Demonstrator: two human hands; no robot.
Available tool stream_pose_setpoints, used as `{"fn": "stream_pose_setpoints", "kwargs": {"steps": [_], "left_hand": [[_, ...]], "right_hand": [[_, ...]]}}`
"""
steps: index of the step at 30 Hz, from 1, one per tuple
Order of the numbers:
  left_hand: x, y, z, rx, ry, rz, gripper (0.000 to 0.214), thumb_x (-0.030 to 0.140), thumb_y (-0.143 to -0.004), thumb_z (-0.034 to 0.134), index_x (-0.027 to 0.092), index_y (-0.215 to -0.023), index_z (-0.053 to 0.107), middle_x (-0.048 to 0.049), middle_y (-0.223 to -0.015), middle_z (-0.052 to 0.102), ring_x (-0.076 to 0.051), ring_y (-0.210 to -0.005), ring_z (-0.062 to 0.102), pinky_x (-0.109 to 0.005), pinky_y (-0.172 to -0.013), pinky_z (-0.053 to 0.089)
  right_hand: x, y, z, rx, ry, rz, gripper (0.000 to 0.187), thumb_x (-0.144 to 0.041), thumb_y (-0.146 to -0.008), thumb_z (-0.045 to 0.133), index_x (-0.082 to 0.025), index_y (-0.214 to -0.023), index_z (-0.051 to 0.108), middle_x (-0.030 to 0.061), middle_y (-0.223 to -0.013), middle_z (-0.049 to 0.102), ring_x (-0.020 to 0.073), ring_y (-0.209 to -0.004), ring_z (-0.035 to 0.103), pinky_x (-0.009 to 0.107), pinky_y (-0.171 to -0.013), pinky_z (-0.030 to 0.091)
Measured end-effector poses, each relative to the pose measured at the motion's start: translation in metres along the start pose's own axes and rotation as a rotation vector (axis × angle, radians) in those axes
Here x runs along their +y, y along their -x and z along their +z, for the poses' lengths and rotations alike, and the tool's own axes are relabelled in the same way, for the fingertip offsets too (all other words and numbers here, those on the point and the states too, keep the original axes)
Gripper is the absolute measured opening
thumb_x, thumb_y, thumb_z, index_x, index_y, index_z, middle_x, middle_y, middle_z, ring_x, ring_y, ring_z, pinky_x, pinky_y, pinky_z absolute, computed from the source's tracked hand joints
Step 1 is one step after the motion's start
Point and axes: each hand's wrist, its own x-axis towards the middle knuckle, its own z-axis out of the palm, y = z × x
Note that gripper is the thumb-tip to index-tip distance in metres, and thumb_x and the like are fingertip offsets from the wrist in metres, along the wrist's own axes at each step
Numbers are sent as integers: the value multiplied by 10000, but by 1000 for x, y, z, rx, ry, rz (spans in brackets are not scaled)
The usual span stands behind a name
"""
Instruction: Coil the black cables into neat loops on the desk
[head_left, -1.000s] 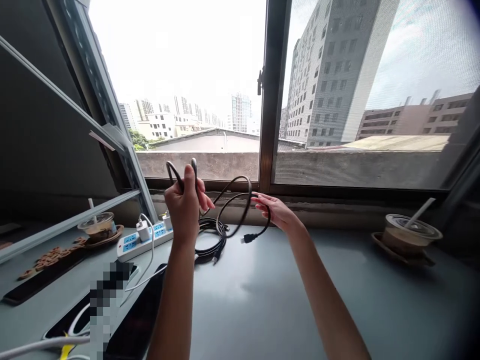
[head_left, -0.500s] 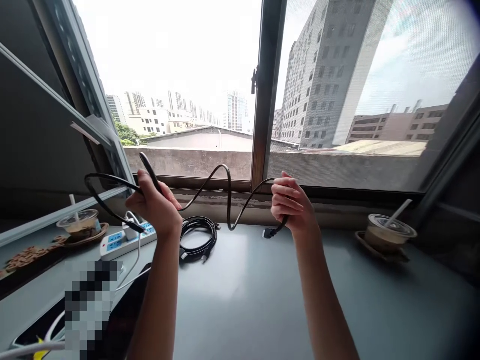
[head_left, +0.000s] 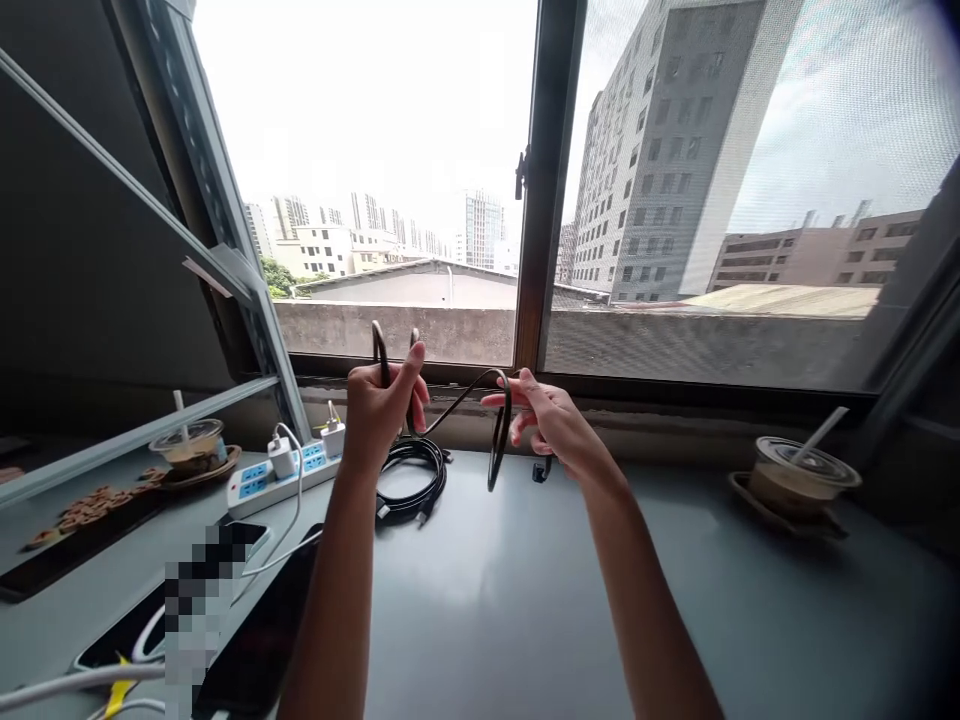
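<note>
My left hand (head_left: 375, 412) is wrapped around a black cable (head_left: 504, 435), with two bends of it standing up above the fingers. From that hand the cable runs across to my right hand (head_left: 553, 422) and hangs in a narrow loop. My right hand holds the cable near its end, some fingers stretched loosely to the left. Below the right palm dangles the dark plug (head_left: 539, 472); the grip itself is partly hidden. On the table (head_left: 480, 600), just under the hands, lies a second black cable, coiled (head_left: 439, 490), with its connectors showing.
At the left stands a white power strip (head_left: 259, 495) with chargers in it, beside a lidded cup (head_left: 187, 450) and a tray of small brown pieces (head_left: 90, 520). Dark flat devices and white cords lie nearer. Another cup (head_left: 799, 480) sits at the right.
My hands have come closer together, the left moving right. The cable's wide wave has drawn into a narrow loop, and the right fingers have loosened. The view has shifted slightly left.
</note>
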Motion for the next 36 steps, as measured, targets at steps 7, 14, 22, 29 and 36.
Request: {"fn": "stream_pose_setpoints", "kwargs": {"steps": [7,14,22,29,36], "left_hand": [[4,11,22,-399,-24,121,468,452,-821,500,145,-473,560,5,-357,518,-71,-330,478,-180,-400,366],[7,16,23,-528,-415,187,406,489,-819,478,156,-620,600,16,-553,635,-68,-384,501,-185,-469,381],[18,33,42,-838,-394,108,418,539,-737,556,157,-568,570,2,-515,597,-83,-342,458,-192,-365,326],[14,18,27,-363,-370,322,290,457,-727,616,190,-635,680,6,-542,624,-99,-498,545,-199,-510,379],[9,12,17,-374,-302,451,746,477,-634,706,283,-1297,423,-70,-1291,513,-234,-1131,509,-340,-894,438]], "right_hand": [[-2,1,2,35,-56,-87,453,-441,-766,585,-139,-1102,603,38,-766,648,33,-445,291,145,-339,157],[1,-4,-11,63,13,-60,407,-436,-869,445,-134,-1093,599,62,-941,641,79,-658,504,155,-495,370],[-4,4,-3,-62,21,-158,609,-431,-696,690,-157,-1206,503,6,-722,621,108,-492,549,214,-453,444],[-3,2,-11,105,138,-262,320,-360,-811,557,-96,-987,602,13,-627,608,63,-455,494,162,-439,429],[-9,14,-9,173,387,-309,302,-400,-723,655,-122,-839,654,21,-536,603,66,-314,413,156,-274,313]]}}
